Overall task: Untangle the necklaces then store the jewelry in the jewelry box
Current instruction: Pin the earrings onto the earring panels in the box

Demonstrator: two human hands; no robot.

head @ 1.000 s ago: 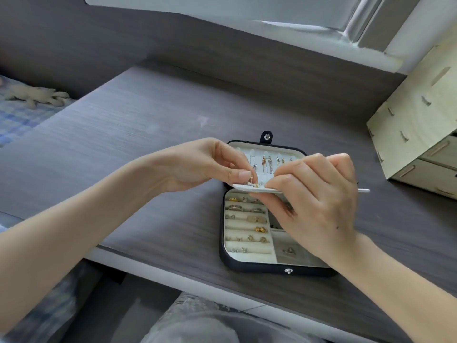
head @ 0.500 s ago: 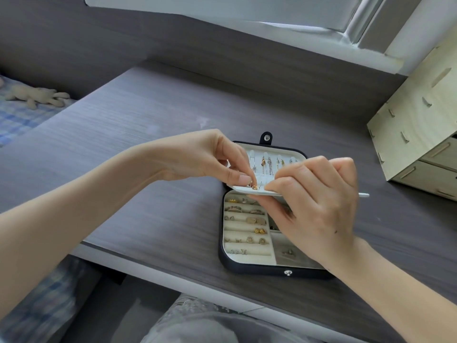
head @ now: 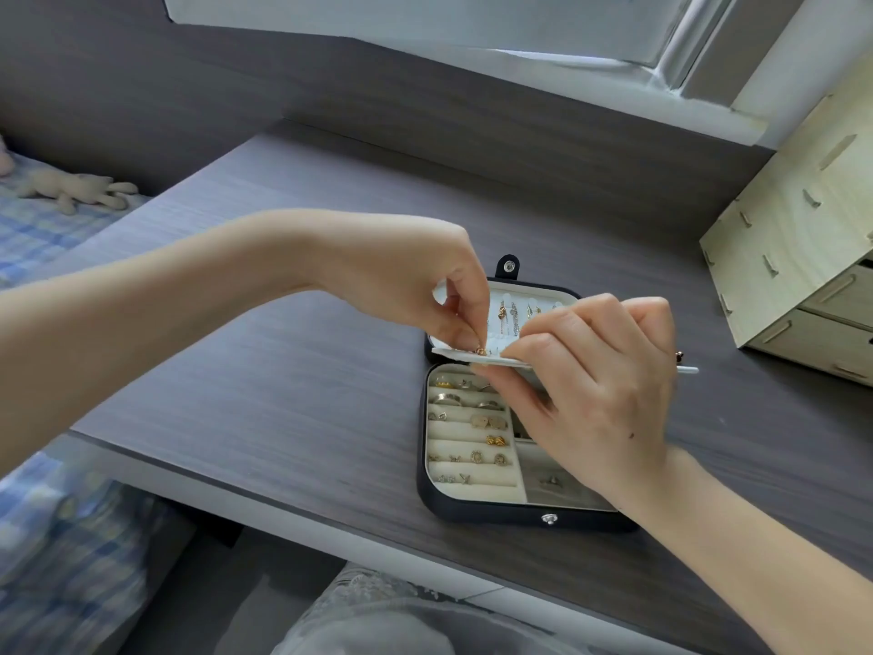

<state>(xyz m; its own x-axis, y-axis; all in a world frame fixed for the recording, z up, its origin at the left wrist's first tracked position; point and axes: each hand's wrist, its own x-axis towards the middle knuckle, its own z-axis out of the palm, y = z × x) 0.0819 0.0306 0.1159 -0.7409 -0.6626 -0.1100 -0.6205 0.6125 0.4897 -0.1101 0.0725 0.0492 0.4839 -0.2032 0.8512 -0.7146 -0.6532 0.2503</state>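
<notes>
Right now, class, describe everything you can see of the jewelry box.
The jewelry box lies open on the grey desk: black shell, cream lining, snap tab at the far end. Ring rolls on its left hold rings and studs. The right hand holds its white inner flap raised; the left hand pinches a small gold earring on it.

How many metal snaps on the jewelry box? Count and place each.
2: far snap on the back tab of the jewelry box; near snap on its front wall. None seems hidden.
</notes>
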